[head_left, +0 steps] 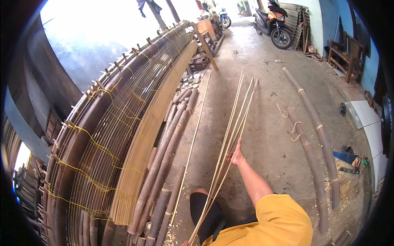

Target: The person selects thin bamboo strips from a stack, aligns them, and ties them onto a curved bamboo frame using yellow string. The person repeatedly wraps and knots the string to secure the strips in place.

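Note:
My right hand point(236, 155) is in front of me, thumb pointing up and fingers curled around several long, thin bamboo strips point(213, 193). The strips slant from the lower edge up and away, fanning apart toward their far tips. My left hand is not visible; the strips' near ends run out at the lower edge. Another single strip point(192, 147) lies to the left of the held ones, reaching toward the poles.
A long rack of thin slats tied with yellow cord point(102, 149) fills the left. Bamboo poles point(164, 135) lie beside it. More bamboo poles point(314, 110), a handsaw point(344, 158) and shavings lie at right. A motorbike point(277, 24) and wooden chair point(347, 55) stand farther off.

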{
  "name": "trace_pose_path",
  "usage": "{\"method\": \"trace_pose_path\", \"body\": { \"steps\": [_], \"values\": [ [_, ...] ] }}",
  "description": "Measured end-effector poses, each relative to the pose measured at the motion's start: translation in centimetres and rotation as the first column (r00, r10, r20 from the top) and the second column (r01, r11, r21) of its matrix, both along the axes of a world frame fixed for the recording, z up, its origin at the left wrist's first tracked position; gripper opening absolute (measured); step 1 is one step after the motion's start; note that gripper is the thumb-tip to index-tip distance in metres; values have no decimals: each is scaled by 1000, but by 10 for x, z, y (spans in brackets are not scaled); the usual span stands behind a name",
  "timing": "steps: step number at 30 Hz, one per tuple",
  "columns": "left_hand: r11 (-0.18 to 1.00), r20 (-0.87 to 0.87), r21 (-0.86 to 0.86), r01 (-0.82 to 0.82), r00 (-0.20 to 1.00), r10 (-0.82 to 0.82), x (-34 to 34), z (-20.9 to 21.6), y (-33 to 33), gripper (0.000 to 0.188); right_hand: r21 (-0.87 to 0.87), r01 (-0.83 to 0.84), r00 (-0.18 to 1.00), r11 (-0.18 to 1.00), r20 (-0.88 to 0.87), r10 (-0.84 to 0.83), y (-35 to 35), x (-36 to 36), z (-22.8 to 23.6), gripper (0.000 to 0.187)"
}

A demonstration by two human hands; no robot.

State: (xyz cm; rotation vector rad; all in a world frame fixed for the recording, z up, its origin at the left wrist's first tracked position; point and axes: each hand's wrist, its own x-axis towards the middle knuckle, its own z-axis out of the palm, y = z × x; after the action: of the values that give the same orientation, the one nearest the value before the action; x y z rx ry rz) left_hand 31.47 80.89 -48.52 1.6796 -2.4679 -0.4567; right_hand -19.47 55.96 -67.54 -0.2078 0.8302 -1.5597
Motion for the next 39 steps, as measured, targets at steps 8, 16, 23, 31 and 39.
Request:
{"method": "trace_pose_path", "body": {
  "steps": [8,16,23,31,39],
  "values": [
    [959,161,-102,-265,947,279,98,-57,-9,29,-294,235,886,926,457,-80,-8,62,111,29],
    [935,-285,-342,-96,958,-6,112,-143,-100,31,-463,461,811,757,566,-147,120,16,307,34],
    [993,68,-88,74,995,-68,-53,-19,-198,99,-635,567,771,525,183,-610,191,-19,365,41],
    [471,-219,-582,663,430,-876,-278,224,-94,106,-572,720,491,394,19,-871,200,63,320,40],
    [94,-244,-328,940,11,-970,-378,188,16,69,-666,592,347,455,-299,-889,192,132,235,30]
  ]
}}
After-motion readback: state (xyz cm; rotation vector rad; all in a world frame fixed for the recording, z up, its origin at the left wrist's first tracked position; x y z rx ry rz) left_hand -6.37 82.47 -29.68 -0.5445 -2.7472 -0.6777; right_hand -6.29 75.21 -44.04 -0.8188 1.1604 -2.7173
